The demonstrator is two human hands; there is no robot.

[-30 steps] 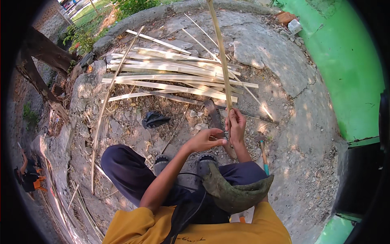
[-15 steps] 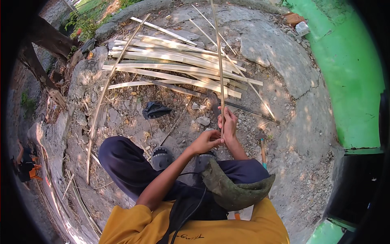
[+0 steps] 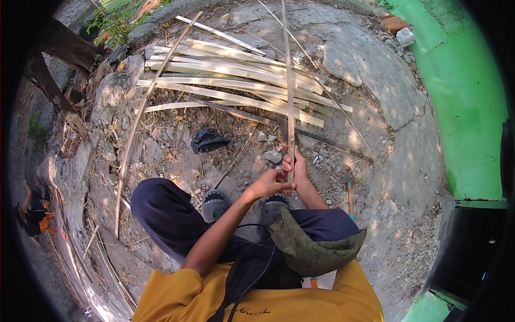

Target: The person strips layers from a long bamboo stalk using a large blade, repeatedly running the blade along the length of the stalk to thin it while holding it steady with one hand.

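Note:
Between my knees I hold one long, thin bamboo strip (image 3: 290, 91) that stretches away from me over the pile. My right hand (image 3: 298, 167) is wrapped round it near its close end. Just to the left, my left hand (image 3: 272, 183) pinches the same strip at its lower end, thumb and fingers together. Beyond my hands lies a loose pile of pale split bamboo strips (image 3: 230, 83), mostly crosswise. A dark flat strip (image 3: 332, 144) runs slantwise over the ground past my right hand. Folded greenish-grey thick cloth (image 3: 316, 244) rests on my right thigh.
A crumpled black plastic bag (image 3: 208, 140) lies ahead of my left foot. A tool with a wooden handle (image 3: 351, 201) is by my right knee. One long strip (image 3: 131, 139) leans across at left. A green wall (image 3: 456, 96) borders the right; a person (image 3: 35, 212) sits far left.
The held strip has turned so that its broader face shows, and its far end has shifted slightly. Both hands stay on it, with the left a little closer to the right.

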